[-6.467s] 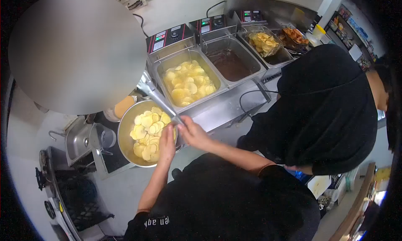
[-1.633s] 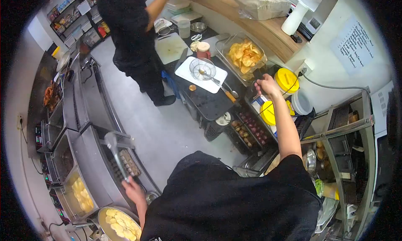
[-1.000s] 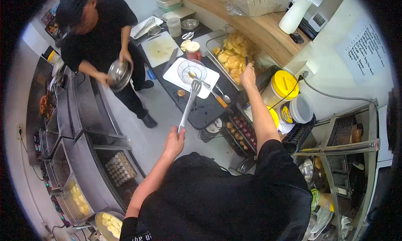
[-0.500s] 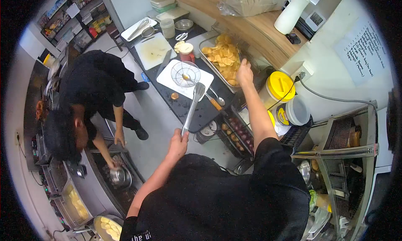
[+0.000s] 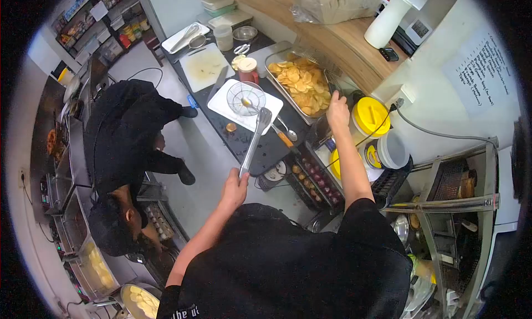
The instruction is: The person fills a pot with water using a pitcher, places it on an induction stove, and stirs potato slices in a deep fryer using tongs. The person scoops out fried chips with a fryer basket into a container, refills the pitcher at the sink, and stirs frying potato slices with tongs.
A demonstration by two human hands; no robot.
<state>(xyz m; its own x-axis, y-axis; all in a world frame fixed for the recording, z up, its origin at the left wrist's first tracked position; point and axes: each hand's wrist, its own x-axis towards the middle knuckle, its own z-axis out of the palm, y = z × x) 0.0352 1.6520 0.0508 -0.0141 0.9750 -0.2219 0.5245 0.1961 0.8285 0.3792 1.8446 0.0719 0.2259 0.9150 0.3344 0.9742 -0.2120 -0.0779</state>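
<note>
My left hand (image 5: 234,190) is wrapped round the handle end of metal tongs (image 5: 256,139). The tongs' heads reach over a white cutting board (image 5: 267,118), on which a round wire strainer (image 5: 237,92) and a spoon (image 5: 252,105) lie. My right hand (image 5: 338,113) is closed beside the right edge of a metal tray (image 5: 275,82) heaped with thin golden chips (image 5: 303,86). Something dark shows at its fingers, but what they grip is unclear. An orange-handled utensil (image 5: 284,137) and another spoon (image 5: 291,134) lie near the tongs.
A red mug (image 5: 247,74), a knife (image 5: 219,80) and another cutting board (image 5: 204,69) share the dark table. Yellow-lidded tubs (image 5: 370,116) stand at right, above crates of onions (image 5: 318,177). A co-worker in black (image 5: 124,136) bends at the left counter, near a pan of pale slices (image 5: 141,301).
My right hand has moved right and down, away from the tray's edge. The chips now lie spread in the tray. The tongs stay nearly still. The co-worker has bent lower.
</note>
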